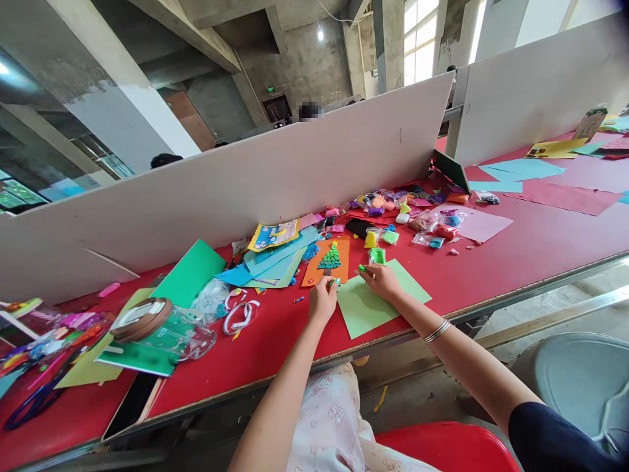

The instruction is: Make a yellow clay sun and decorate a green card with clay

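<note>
My right hand (382, 282) is closed in a pinch on a small piece of bright green clay (362, 267), above a light green sheet of paper (367, 309). At that sheet's left edge, my left hand (323, 301) is closed too, with a bit of teal-green clay (337, 282) at its fingertips. Just beyond the left hand lies an orange card (343, 252) bearing a green clay Christmas tree (330, 258) with a yellow top and brown trunk. An open packet of green clay (377, 255) touches the far edge of the green sheet.
A white partition (255, 177) runs behind the red table (280, 347). Bagged clay (445, 226) is heaped at the back. Coloured papers (275, 259) lie to the left, near a clear jar with a brown lid (189, 334). A red stool (442, 446) is below.
</note>
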The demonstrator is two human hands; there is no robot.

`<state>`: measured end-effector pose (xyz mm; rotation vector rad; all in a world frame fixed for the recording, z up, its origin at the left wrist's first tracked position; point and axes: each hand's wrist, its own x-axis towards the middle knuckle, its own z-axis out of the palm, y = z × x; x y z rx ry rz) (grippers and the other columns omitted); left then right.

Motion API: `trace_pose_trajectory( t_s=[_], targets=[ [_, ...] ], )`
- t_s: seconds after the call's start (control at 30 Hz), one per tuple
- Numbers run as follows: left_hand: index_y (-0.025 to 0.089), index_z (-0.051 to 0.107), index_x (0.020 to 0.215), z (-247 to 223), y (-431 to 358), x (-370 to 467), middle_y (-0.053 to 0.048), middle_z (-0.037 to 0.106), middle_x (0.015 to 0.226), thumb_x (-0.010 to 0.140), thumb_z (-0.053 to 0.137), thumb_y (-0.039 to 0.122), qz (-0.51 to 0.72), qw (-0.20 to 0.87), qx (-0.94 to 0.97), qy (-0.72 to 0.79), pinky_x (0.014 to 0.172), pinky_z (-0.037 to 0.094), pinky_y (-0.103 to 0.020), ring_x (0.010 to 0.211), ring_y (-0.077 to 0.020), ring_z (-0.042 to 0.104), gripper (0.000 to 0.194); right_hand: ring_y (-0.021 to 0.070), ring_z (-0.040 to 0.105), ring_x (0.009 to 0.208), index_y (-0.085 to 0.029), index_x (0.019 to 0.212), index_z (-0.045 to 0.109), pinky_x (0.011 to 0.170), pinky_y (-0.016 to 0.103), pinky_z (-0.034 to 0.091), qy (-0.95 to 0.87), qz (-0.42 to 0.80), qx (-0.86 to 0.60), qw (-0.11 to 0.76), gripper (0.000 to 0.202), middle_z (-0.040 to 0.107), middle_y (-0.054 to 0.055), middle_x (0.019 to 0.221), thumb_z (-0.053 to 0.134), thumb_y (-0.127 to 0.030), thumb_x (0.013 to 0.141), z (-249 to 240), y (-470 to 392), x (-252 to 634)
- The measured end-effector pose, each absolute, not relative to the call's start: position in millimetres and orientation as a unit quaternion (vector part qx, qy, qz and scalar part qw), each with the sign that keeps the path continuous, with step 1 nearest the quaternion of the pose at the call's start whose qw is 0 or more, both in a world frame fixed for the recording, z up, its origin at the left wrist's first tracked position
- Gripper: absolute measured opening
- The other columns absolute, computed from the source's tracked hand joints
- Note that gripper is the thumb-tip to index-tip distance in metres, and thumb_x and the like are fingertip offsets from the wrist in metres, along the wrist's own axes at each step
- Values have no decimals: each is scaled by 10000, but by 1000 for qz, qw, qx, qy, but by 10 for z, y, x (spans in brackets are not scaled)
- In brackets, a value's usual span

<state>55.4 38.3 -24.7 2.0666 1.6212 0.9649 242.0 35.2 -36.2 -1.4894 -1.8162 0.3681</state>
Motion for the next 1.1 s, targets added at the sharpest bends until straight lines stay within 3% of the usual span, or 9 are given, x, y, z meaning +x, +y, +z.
trace_pose_trajectory(
  t_s=[0.2, 0.37, 0.57, 0.67, 0.73, 0.8, 0.9, 1.0, 1.1],
  targets=[
    [201, 546, 881, -305, 334, 420, -7, 653, 632, 852, 451, 204, 298, 138, 762, 558, 582, 432, -257, 585, -173, 622, 99, 159, 439, 560, -200, 567, 507, 561, 283, 328, -670, 219, -587, 398, 432, 532, 49, 574, 360, -492, 849, -306, 322, 2477],
    [211, 522, 993, -343, 334, 423, -46, 676, 847, 826, 419, 99, 278, 107, 779, 551, 633, 447, -265, 748, -188, 644, 226, 153, 466, 496, -204, 458, 465, 541, 285, 398, -690, 382, -492, 368, 416, 508, 37, 483, 419, -449, 790, -277, 294, 2536],
    [173, 509, 1072, -457, 253, 546, -121, 614, 1019, 850, 360, 125, 243, 59, 822, 511, 764, 464, -327, 927, -227, 602, 272, 142, 497, 471, -149, 652, 649, 490, 281, 415, -710, 519, -377, 291, 388, 624, 61, 579, 530, -517, 675, -142, 189, 2661],
    [187, 527, 1025, -472, 199, 601, -99, 600, 981, 873, 381, 217, 219, 35, 853, 473, 810, 459, -339, 929, -225, 586, 213, 214, 609, 670, -124, 784, 691, 559, 289, 459, -731, 604, -271, 167, 487, 691, 117, 767, 664, -539, 531, -31, 115, 2702],
    [195, 535, 972, -471, 180, 614, -78, 597, 947, 885, 379, 241, 206, 23, 868, 452, 819, 458, -324, 915, -209, 585, 184, 265, 621, 866, -109, 907, 684, 647, 301, 483, -733, 639, -203, 113, 605, 682, 153, 946, 670, -570, 515, 18, 97, 2719],
    [195, 533, 925, -476, 176, 611, -72, 597, 909, 898, 357, 234, 200, 13, 874, 442, 804, 466, -314, 894, -201, 590, 183, 251, 622, 910, -120, 956, 667, 681, 298, 490, -738, 584, -291, 172, 586, 673, 144, 982, 591, -592, 617, 39, 137, 2734],
    [193, 518, 971, -504, 190, 597, -82, 607, 909, 903, 317, 177, 203, 4, 875, 440, 776, 482, -312, 888, -201, 602, 212, 199, 643, 822, -166, 938, 642, 661, 277, 485, -678, 365, -567, 292, 415, 675, 99, 904, 484, -516, 783, 35, 325, 2766],
    [198, 480, 1096, -529, 202, 593, -87, 617, 975, 895, 312, 129, 213, -4, 873, 439, 776, 492, -312, 924, -200, 605, 270, 313, 606, 930, -119, 936, 598, 716, 384, 465, -609, 252, -688, 305, 422, 633, 183, 943, 501, -505, 795, 11, 585, 2796],
    [210, 514, 1065, -532, 198, 604, -72, 633, 944, 901, 343, 142, 214, -10, 879, 426, 772, 498, -303, 906, -194, 617, 246, 420, 533, 1030, -91, 992, 556, 776, 506, 414, -542, 180, -765, 296, 531, 582, 256, 1005, 589, -545, 718, -53, 779, 2791]
  ],
)
